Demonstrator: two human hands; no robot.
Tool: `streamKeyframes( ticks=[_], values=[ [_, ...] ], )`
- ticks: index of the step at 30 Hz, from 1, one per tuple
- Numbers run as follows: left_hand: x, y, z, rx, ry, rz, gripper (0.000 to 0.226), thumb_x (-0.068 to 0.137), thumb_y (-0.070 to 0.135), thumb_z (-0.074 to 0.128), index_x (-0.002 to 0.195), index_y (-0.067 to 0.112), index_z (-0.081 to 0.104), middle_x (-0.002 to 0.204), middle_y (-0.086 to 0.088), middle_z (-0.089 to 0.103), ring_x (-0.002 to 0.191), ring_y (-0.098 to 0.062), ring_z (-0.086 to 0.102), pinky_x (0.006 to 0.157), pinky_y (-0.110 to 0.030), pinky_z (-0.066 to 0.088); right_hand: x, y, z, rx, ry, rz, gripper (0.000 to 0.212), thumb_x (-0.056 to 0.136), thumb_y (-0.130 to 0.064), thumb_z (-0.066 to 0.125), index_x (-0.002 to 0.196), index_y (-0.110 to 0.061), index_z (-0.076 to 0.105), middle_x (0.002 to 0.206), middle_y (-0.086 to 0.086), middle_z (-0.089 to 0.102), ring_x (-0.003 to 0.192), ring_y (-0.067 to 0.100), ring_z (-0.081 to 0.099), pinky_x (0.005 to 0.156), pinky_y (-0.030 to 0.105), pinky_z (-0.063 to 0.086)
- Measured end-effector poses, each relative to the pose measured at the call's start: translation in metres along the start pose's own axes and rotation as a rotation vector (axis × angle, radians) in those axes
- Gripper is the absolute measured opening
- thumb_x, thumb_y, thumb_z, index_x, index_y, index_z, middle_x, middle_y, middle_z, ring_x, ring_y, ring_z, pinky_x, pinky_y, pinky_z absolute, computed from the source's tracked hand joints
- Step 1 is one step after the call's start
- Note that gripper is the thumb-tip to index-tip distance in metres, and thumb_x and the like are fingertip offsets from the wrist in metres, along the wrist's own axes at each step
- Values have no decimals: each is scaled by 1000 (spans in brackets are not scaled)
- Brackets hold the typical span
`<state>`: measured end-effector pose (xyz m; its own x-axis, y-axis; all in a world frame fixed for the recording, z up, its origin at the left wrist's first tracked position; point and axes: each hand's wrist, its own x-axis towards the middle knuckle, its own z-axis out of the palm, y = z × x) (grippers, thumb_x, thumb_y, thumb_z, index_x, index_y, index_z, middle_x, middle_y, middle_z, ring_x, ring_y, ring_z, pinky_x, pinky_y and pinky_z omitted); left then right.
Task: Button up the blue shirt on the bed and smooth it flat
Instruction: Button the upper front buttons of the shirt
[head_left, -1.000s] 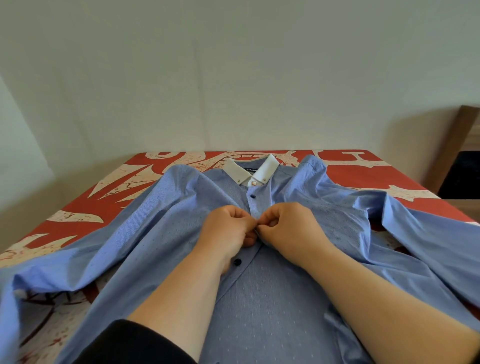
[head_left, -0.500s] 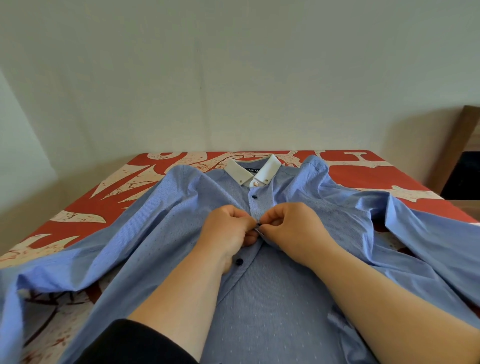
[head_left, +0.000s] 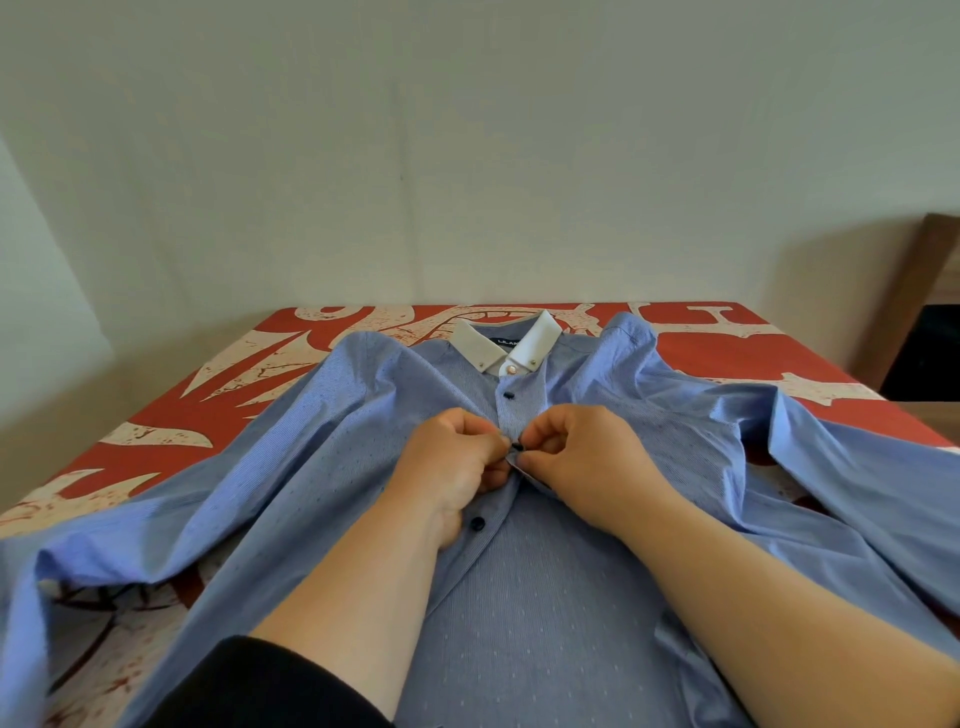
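A blue shirt (head_left: 545, 597) is spread front-up on a red and cream patterned bed (head_left: 171, 415), its left sleeve bunched. At chest height, the button-side edge is pinched in the curled fingers of the left hand (head_left: 452, 462), so that a dark button (head_left: 517, 446) can be fed through. The buttonhole edge is pinched by the right hand (head_left: 582, 462), apparently held taut. Higher up, a white collar (head_left: 511, 343) is seen, fastened.

Both forearms reach forward. The left hand (head_left: 451, 467) and the right hand (head_left: 582, 462) meet below the white collar (head_left: 540, 338), curled fingers (head_left: 530, 460) pinching the shirt (head_left: 519, 597) placket.
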<state>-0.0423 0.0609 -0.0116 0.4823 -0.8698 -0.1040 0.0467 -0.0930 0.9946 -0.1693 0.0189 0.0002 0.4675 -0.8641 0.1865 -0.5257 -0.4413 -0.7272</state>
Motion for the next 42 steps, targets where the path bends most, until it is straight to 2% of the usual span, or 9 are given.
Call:
streamKeyframes(
  ticks=[6, 11, 15, 22, 26, 31, 36, 39, 42],
  values=[
    [-1, 0, 2, -16, 6, 31, 23, 81, -4, 57, 72, 16, 55, 63, -2, 55, 49, -12, 49, 47, -21, 45, 0, -1, 1, 17, 15, 3, 10, 75, -26, 72, 79, -25, 63, 68, -11, 60, 63, 0, 54, 56, 10, 40],
    [-2, 0, 5, -8, 20, 43, 21, 81, -4, 57, 75, 16, 55, 69, -5, 57, 51, -13, 48, 49, -21, 45, -4, -4, 4, -55, 86, -108, 10, 76, -20, 68, 80, -27, 62, 61, -11, 57, 63, 3, 54, 65, 26, 50],
    [-3, -1, 5, 17, 16, 47, 21, 80, -3, 57, 76, 17, 55, 67, -5, 58, 49, -12, 48, 46, -20, 43, -3, -6, 4, -97, 99, -157, 7, 76, -17, 65, 81, -23, 66, 62, -14, 55, 66, 7, 55, 68, 29, 51],
    [-2, -1, 4, 27, 18, 54, 24, 81, -3, 54, 74, 20, 54, 61, -1, 55, 51, -13, 47, 50, -24, 42, -1, -3, 2, 133, 28, 9, 7, 77, -16, 68, 74, -22, 65, 71, -3, 68, 63, 6, 57, 65, 22, 48],
    [-3, -2, 5, 35, -2, 69, 23, 85, 0, 53, 76, 21, 55, 62, 2, 54, 55, -11, 46, 52, -21, 43, -1, 2, 0, 246, 10, 77, 13, 80, -15, 63, 73, -25, 65, 71, -3, 69, 61, 5, 57, 60, 20, 47],
    [-4, -3, 6, 46, 2, 86, 24, 86, 1, 52, 77, 22, 60, 65, 3, 60, 56, -9, 49, 54, -19, 45, 0, 4, 3, 167, 13, 29, 16, 82, -16, 61, 76, -32, 59, 66, -8, 62, 56, 3, 53, 53, 16, 41],
    [-5, -1, 8, 46, 25, 65, 30, 88, 2, 49, 76, 24, 65, 71, 1, 64, 53, -8, 50, 52, -19, 44, 0, 1, 2, -33, -19, -83, 14, 83, -25, 60, 97, -25, 58, 68, -7, 62, 62, 3, 55, 55, 14, 40],
    [-4, 1, 7, 29, 61, 56, 28, 90, 3, 48, 78, 23, 64, 75, -1, 64, 56, -10, 52, 54, -21, 44, -2, -1, 1, -170, -42, -145, 23, 80, -34, 62, 99, -23, 56, 75, -6, 60, 73, 11, 57, 64, 23, 46],
    [-4, 1, 6, 29, 68, 50, 29, 90, 2, 47, 77, 22, 64, 70, -1, 62, 54, -11, 49, 55, -22, 45, -4, -2, 1, -277, -59, -175, 20, 82, -27, 59, 101, -21, 59, 88, -3, 63, 86, 17, 59, 77, 32, 50]
  ],
)
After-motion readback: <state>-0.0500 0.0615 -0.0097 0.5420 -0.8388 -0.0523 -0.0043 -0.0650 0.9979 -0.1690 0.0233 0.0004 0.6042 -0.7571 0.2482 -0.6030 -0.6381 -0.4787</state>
